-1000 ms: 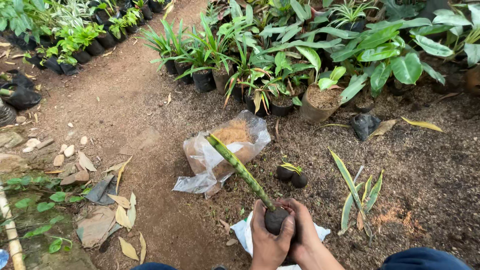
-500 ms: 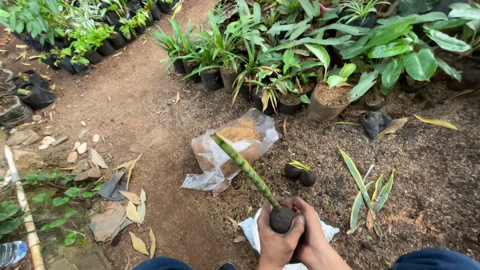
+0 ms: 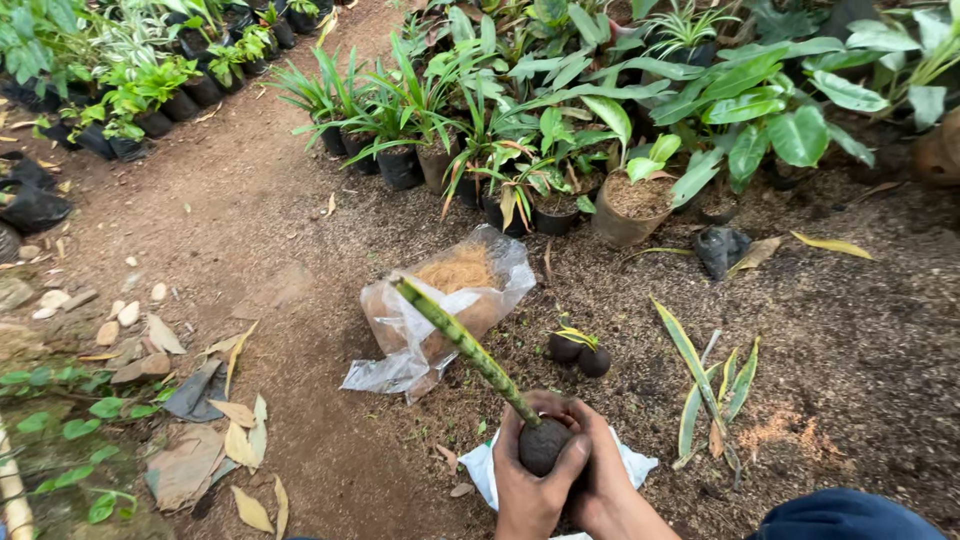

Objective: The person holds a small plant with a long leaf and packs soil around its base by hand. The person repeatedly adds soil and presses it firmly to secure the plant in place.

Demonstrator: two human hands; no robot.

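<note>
I had both hands wrapped around a dark soil ball [image 3: 545, 445] at the foot of a striped green snake-plant leaf cutting [image 3: 462, 345]. The left hand [image 3: 528, 485] cupped it from the near side, thumb laid across the front, while the right hand [image 3: 610, 480] pressed in from the other side, fingers curled over the top, so the two were pressed together on the ball with no gap I could see. The ball sat low in the view, just above a white plastic sheet [image 3: 630, 465] on the bare earth, and the cutting leaned away up-left toward a clear plastic bag of brown coir [image 3: 455, 290].

To do this well, I judged the squeeze should be even all round, firm enough to pack the soil without cracking it, and the stem kept centred so it did not wobble loose. Turning the ball a little between presses seemed wise. Two small finished balls [image 3: 578, 352] lay near, and loose variegated leaves [image 3: 705, 385] lay well apart to the right, beside a blue-clad knee [image 3: 850, 515].
</note>
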